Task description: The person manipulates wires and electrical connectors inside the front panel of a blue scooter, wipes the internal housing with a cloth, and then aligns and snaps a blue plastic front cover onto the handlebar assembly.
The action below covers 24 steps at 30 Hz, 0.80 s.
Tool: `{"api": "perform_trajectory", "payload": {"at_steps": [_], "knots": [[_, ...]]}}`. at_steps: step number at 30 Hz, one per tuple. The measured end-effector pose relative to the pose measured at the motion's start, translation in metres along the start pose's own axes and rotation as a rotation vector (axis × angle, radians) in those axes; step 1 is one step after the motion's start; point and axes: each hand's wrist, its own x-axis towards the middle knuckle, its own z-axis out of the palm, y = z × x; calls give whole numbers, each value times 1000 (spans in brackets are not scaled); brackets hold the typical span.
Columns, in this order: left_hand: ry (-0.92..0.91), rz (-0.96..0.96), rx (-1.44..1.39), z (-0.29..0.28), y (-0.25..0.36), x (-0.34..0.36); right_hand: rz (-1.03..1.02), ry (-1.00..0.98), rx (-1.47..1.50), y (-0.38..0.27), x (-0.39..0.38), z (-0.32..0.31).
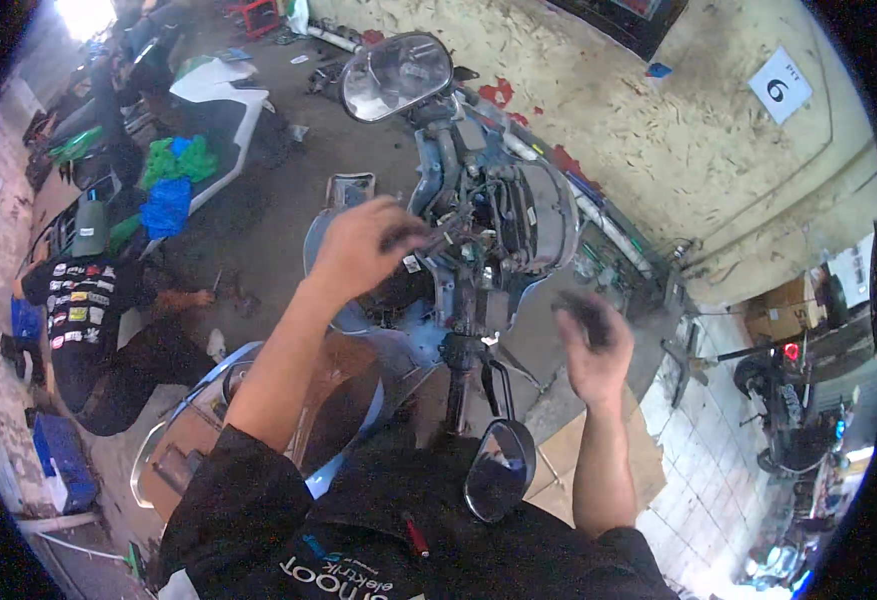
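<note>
A blue motor scooter [418, 345] with its front panels off stands before me, wiring and dark parts bare around the steering column. My left hand [368, 245] hovers over the left side of this front end, fingers loosely bent and apart, with nothing visible in them. To the right of the scooter, my right hand [598, 350] is raised, apart from it, thumb and fingers spread and smudged black, slightly blurred. A dark round-edged housing [543, 220] with wires sits at the scooter's front. Mirrors rise at the far side [398, 75] and the near side [498, 470].
At the left a person [88, 310] in a dark shirt and cap sits low beside another scooter with white panels [223, 95]. Green and blue cloths [168, 205] lie on it. A stained wall [598, 100] bounds the far side; flattened cardboard [608, 455] lies at right.
</note>
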Motion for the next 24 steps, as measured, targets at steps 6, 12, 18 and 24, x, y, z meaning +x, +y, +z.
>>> {"api": "perform_trajectory", "payload": {"at_steps": [6, 12, 18, 24], "knots": [[-226, 239, -440, -5, 52, 28, -297, -301, -93, -64, 49, 45], [28, -272, -964, 6, 23, 22, -142, -221, -144, -56, 50, 29], [11, -1120, -1622, 64, 14, -30, -140, 73, -186, -50, 41, 35], [-84, -1034, -1521, 105, 31, -31, -38, -150, -349, -38, 48, 51]]}}
